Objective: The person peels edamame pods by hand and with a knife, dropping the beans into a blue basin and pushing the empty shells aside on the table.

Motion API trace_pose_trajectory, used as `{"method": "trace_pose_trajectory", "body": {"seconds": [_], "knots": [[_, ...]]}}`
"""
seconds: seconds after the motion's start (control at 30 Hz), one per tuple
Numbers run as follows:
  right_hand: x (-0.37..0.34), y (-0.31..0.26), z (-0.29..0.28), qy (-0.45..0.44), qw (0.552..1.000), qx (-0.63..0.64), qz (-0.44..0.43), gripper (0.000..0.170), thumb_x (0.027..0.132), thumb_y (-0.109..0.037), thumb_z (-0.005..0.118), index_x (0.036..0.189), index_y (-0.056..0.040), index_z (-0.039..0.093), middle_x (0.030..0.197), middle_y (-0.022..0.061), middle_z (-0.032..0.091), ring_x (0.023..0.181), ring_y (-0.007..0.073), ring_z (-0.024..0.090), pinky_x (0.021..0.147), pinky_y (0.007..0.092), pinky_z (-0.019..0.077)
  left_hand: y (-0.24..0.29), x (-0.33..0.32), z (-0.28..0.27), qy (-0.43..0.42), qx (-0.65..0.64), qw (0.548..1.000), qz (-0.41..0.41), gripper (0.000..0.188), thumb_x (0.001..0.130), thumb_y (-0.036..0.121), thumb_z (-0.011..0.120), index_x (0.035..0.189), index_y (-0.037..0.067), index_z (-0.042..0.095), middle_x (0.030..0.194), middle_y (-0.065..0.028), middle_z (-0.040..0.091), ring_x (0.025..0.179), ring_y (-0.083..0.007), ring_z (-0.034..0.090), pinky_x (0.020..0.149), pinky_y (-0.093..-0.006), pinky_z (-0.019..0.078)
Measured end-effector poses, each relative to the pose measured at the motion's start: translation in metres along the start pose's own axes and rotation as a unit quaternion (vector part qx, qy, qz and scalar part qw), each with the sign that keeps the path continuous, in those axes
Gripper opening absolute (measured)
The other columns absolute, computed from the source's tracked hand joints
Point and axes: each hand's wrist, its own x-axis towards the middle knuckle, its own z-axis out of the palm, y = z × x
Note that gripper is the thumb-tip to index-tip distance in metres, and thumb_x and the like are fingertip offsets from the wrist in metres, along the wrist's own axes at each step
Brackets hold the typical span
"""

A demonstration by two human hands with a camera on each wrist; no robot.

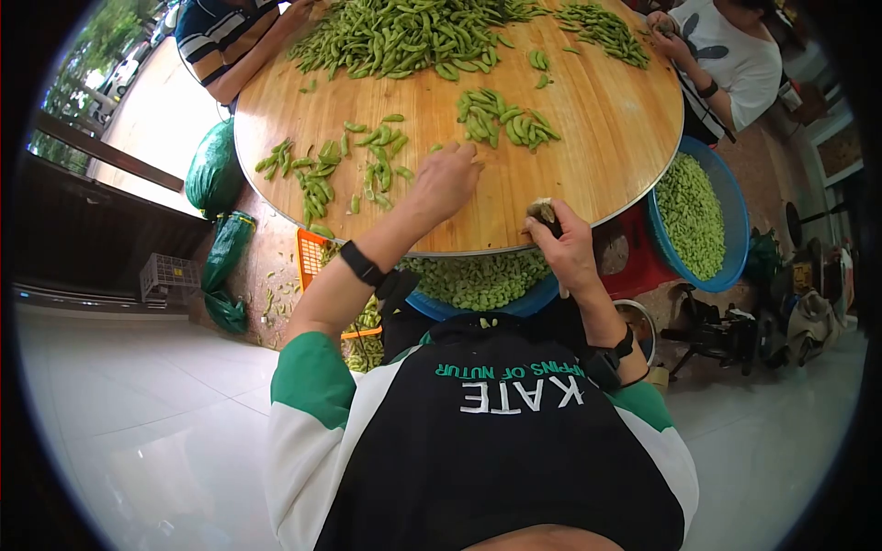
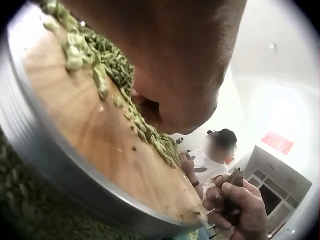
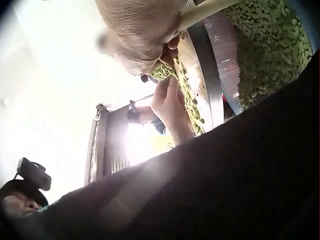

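My left hand (image 1: 448,174) is low over the round wooden table (image 1: 602,138), its fingers bent down toward the wood between two loose groups of green soybean pods. One pod (image 1: 436,147) shows right beside its knuckles; I cannot tell whether anything lies between the fingertips. At the near edge of the table, my right hand (image 1: 568,246) grips a dark brown tool (image 1: 544,217). A pale stick-like handle (image 3: 210,11) extends past the heel of that hand. Scattered pods (image 1: 317,179) lie to the left, and a small pile of pods (image 1: 505,119) sits ahead of my left hand.
A large pod heap (image 1: 404,37) covers the far side. Under the near edge, a blue basin (image 1: 441,310) holds shelled beans; another blue basin (image 1: 729,207) stands right. An orange basket (image 1: 310,262) is at left. Two people (image 1: 735,64) sit across the table.
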Motion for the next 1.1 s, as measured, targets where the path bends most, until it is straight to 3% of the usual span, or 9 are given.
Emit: {"method": "trace_pose_trajectory", "body": {"seconds": [0.2,0.27,0.3,0.33,0.37,0.4,0.47,0.7,1.1], "knots": [[-0.009,-0.001,-0.008,-0.064,0.978,0.146,0.136,0.018,0.093,-0.008,0.054,0.109,0.0007,0.056,0.078,0.0021,0.058,0.06,0.0064,0.049,0.048,0.0202,0.0394,-0.001,0.003,0.006,-0.023,0.04,0.999,-0.023,0.018,0.082,0.015,0.061,0.083,-0.001,0.053,0.078,-0.0222,0.057,0.083,-0.0425,0.055,0.072,-0.0486,0.0448],[-0.01,0.0,-0.005,-0.101,0.927,0.313,0.183,0.028,0.096,-0.012,0.049,0.12,0.0011,0.051,0.081,0.0034,0.057,0.057,0.007,0.045,0.044,0.0197,0.0362,-0.003,0.0,0.002,0.003,0.021,0.999,0.036,0.015,0.083,0.011,0.061,0.088,-0.002,0.056,0.077,-0.0187,0.06,0.078,-0.0334,0.06,0.068,-0.0416,0.0482],[-0.009,-0.001,-0.003,-0.099,0.927,0.314,0.182,0.028,0.096,-0.012,0.049,0.12,0.0011,0.051,0.081,0.0034,0.057,0.057,0.007,0.045,0.044,0.0197,0.0362,0.002,0.0,-0.003,0.002,0.021,0.999,0.039,0.015,0.083,0.011,0.061,0.088,-0.002,0.056,0.077,-0.0187,0.06,0.078,-0.0334,0.06,0.068,-0.0416,0.0482],[-0.008,-0.003,0.0,-0.097,0.918,0.335,0.188,0.03,0.096,-0.012,0.048,0.123,0.0013,0.049,0.082,0.004,0.056,0.057,0.0072,0.045,0.044,0.0198,0.0367,0.012,-0.002,-0.013,-0.077,-0.137,0.986,-0.063,0.015,0.083,0.009,0.062,0.091,-0.002,0.057,0.081,-0.0181,0.063,0.076,-0.0286,0.063,0.064,-0.0377,0.0496],[-0.009,-0.004,0.004,-0.095,0.909,0.356,0.195,0.032,0.097,-0.012,0.047,0.125,0.0016,0.048,0.083,0.0045,0.056,0.057,0.0075,0.045,0.045,0.0199,0.0371,0.02,-0.006,-0.018,-0.154,-0.289,0.931,-0.164,0.016,0.082,0.008,0.064,0.094,-0.002,0.058,0.086,-0.0176,0.065,0.075,-0.0239,0.065,0.061,-0.0338,0.0511],[-0.009,-0.003,0.008,-0.092,0.908,0.358,0.196,0.032,0.097,-0.012,0.047,0.125,0.0016,0.048,0.083,0.0045,0.056,0.057,0.0075,0.045,0.045,0.0199,0.0371,0.026,-0.013,-0.017,-0.156,-0.289,0.93,-0.164,0.016,0.082,0.008,0.064,0.094,-0.002,0.058,0.086,-0.0176,0.065,0.075,-0.0239,0.065,0.061,-0.0338,0.0511],[-0.01,-0.001,0.015,-0.09,0.928,0.335,0.138,0.029,0.097,-0.012,0.047,0.122,0.0019,0.049,0.083,0.004,0.055,0.057,0.007,0.045,0.045,0.0199,0.0372,0.039,-0.026,-0.012,-0.114,-0.538,0.818,-0.169,0.012,0.084,0.002,0.063,0.095,-0.002,0.06,0.085,-0.0111,0.067,0.07,-0.0134,0.064,0.053,-0.0243,0.0481],[-0.014,0.002,0.016,-0.13,0.94,0.3,0.102,0.019,0.098,-0.014,0.048,0.111,-0.001,0.053,0.079,0.0007,0.055,0.054,0.0044,0.043,0.044,0.019,0.0351,0.049,-0.04,-0.009,-0.089,-0.524,0.826,-0.187,0.009,0.084,0.0,0.063,0.093,-0.003,0.061,0.079,-0.0068,0.066,0.068,-0.0104,0.061,0.054,-0.0214,0.0472],[-0.017,0.004,0.018,-0.132,0.927,0.335,0.106,0.028,0.098,-0.012,0.046,0.123,0.0019,0.048,0.081,0.0047,0.057,0.051,0.0052,0.044,0.043,0.0188,0.0349,0.053,-0.053,-0.008,-0.068,-0.497,0.85,-0.162,0.009,0.086,0.004,0.062,0.091,-0.003,0.064,0.075,-0.0033,0.062,0.066,-0.0077,0.056,0.059,-0.0213,0.0444]]}}
